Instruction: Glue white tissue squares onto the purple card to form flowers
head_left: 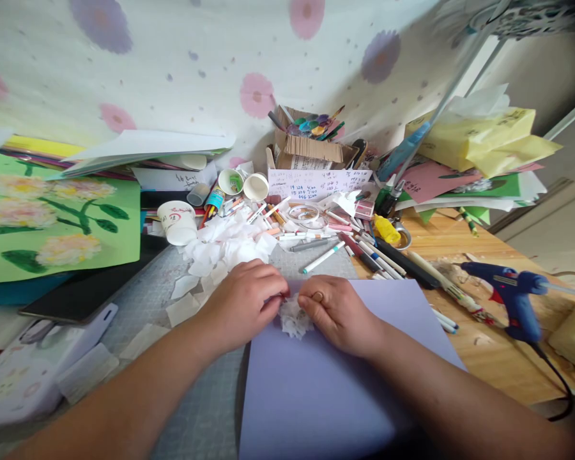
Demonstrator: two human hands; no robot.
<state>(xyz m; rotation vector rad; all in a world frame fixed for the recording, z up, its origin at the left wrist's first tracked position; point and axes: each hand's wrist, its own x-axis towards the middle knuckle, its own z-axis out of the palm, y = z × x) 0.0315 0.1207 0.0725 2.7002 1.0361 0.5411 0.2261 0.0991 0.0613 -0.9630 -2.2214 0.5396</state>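
Both hands meet over a small white crumpled tissue flower [294,317] that lies near the far edge of a lilac sheet of paper [326,390]. The left hand [242,300] has its fingers curled in and pinches the left side of the tissue flower; the right hand [338,313], with a ring on one finger, has its fingers bent and presses on the flower's right side. The two hands nearly touch above it.

The lilac sheet lies at the near middle of the surface [489,358], partly over a grey cutting mat [206,409]. Just beyond the left hand sits a heap of white tissue scraps [230,243], with loose pieces trailing toward the near left. Past the heap stands a white paper cup [177,222], and two more cups lie on their sides further back. A scatter of pens and markers [364,246] spreads across the middle of the surface, just behind the lilac sheet. Toward the right edge a blue glue gun [510,295] rests on the bare wood, its cord running to the near right corner. On the left side lies a green picture of pale flowers [57,217]. At the far edge, against the flowered wall, stands an open cardboard box [306,148], and a pile of yellow, pink and green papers [483,153] fills the far right corner.
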